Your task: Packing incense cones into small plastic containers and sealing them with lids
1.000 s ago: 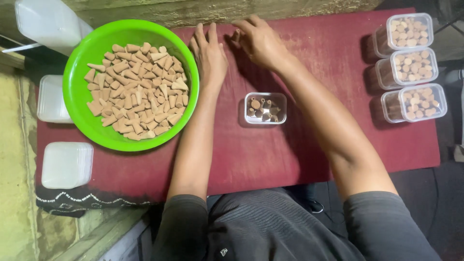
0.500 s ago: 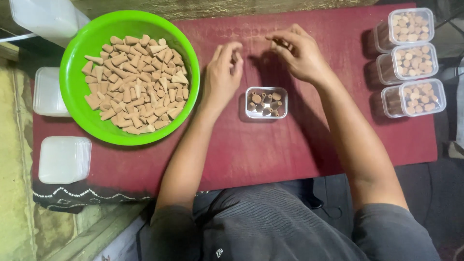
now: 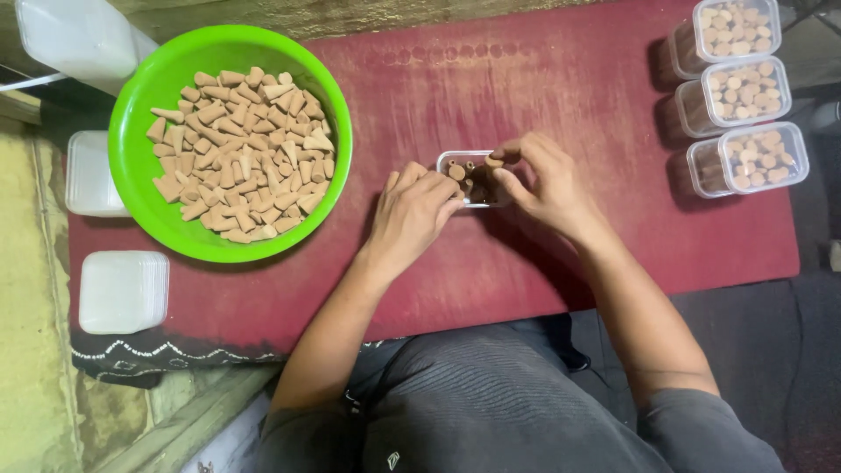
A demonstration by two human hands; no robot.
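A small clear plastic box (image 3: 457,159) stands on the dark red cloth (image 3: 543,88) and holds several brown cones. My left hand (image 3: 414,213) rests at the box's left side with a cone pinched at its fingertips over the box. My right hand (image 3: 545,182) is at the box's right side and pinches another brown cone (image 3: 496,161) above it. A green bowl (image 3: 140,158) heaped with tan cones (image 3: 241,149) sits to the left.
Three clear boxes filled with cones (image 3: 740,88) line the right end of the cloth. Stacks of white lids (image 3: 121,291) and another white lid (image 3: 88,175) lie at the left edge. A white container (image 3: 79,39) stands at top left.
Both hands came back from the far side of the cloth toward me and now meet over the small box, each with a cone at its fingertips.
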